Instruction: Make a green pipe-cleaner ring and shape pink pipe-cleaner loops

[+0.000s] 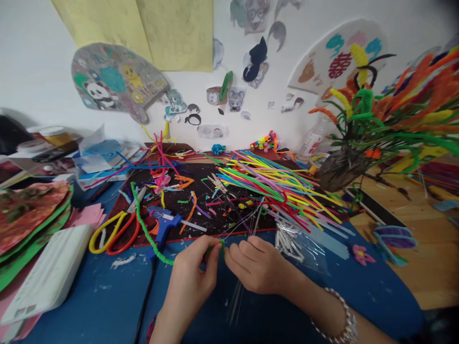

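My left hand (195,267) is closed in a pinch on a green pipe cleaner (146,229), whose long twisted tail curves away up and to the left. A short end of it shows between my two hands. My right hand (256,263) is closed around a bundle of thin, clear-looking wires (234,303) that stick out above and below the fist. Its fingertips meet the green end, but whether they grip it is hidden. A blue glue gun (165,224) lies behind my left hand, with large scissors (116,234) with yellow and red handles farther left.
A heap of colourful pipe cleaners (265,181) covers the dark mat (201,172), with pliers (224,191) beside it. A bag of white sticks (292,243) lies right. A white box (50,272) stands left. A pipe-cleaner bouquet (362,119) rises at right.
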Demonstrator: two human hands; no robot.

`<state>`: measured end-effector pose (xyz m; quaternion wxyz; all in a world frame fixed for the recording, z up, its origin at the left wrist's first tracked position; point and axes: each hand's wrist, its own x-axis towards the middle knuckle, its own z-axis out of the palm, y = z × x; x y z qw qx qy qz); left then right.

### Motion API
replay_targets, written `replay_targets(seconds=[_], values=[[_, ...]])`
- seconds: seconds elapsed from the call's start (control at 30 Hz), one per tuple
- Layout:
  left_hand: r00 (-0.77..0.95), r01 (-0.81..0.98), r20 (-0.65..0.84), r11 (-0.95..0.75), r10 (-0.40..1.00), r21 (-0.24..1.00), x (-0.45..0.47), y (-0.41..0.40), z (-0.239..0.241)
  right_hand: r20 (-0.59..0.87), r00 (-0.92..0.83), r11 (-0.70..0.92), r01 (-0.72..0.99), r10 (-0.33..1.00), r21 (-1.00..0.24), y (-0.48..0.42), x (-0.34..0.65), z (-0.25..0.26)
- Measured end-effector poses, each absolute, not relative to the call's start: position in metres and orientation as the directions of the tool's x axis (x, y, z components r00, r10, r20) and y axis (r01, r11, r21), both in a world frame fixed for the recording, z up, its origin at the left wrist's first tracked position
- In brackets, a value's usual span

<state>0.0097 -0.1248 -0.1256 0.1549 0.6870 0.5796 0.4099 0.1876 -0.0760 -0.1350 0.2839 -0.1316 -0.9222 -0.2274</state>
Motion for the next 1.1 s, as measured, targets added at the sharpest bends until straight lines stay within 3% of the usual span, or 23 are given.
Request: replay_targets(seconds=[0.27,0.53,0.6,0.67,0.73,0.8,0.87,0.93,1.0,1.1], values=[[0.180,0.712,0.360,-0.374,0.915,0.594,0.009,-0.120,-0.130,0.614,-0.764,0.883,0.412,0.199,0.227,-0.072,0.188,-0.119],[0.231,0.731,0.344,-0.396,0.910,0.556,0.010,-0.125,-0.128,0.563,-0.641,0.732,0.675,0.522,0.090,-0.060,0.182,-0.100],[0.224,0.729,0.350,-0.395,0.910,0.559,0.010,-0.125,-0.129,0.564,-0.616,0.718,0.694,0.550,0.057,-0.063,0.183,-0.098],[0.188,0.717,0.374,-0.387,0.908,0.580,0.010,-0.125,-0.129,0.683,-0.574,0.722,0.685,0.452,0.098,-0.069,0.188,-0.097],[0.105,0.709,0.419,-0.363,0.902,0.604,0.011,-0.125,-0.127,0.793,-0.567,0.764,0.607,0.225,0.217,-0.076,0.195,-0.098],[0.015,0.709,0.461,-0.335,0.887,0.621,0.011,-0.127,-0.124,0.763,-0.646,0.840,0.428,0.027,0.334,-0.079,0.200,-0.102],[-0.036,0.706,0.474,-0.313,0.880,0.635,0.011,-0.128,-0.121,0.658,-0.753,0.890,0.274,-0.036,0.363,-0.077,0.199,-0.110],[-0.045,0.696,0.454,-0.298,0.890,0.654,0.010,-0.129,-0.119,0.661,-0.740,0.889,0.381,0.127,0.255,-0.071,0.194,-0.118],[-0.035,0.679,0.404,-0.275,0.914,0.681,0.009,-0.129,-0.118,0.706,-0.599,0.835,0.550,0.377,0.021,-0.065,0.187,-0.125],[0.022,0.642,0.309,-0.250,0.951,0.725,0.007,-0.129,-0.118,0.696,-0.457,0.810,0.491,0.554,-0.321,-0.060,0.182,-0.130]])
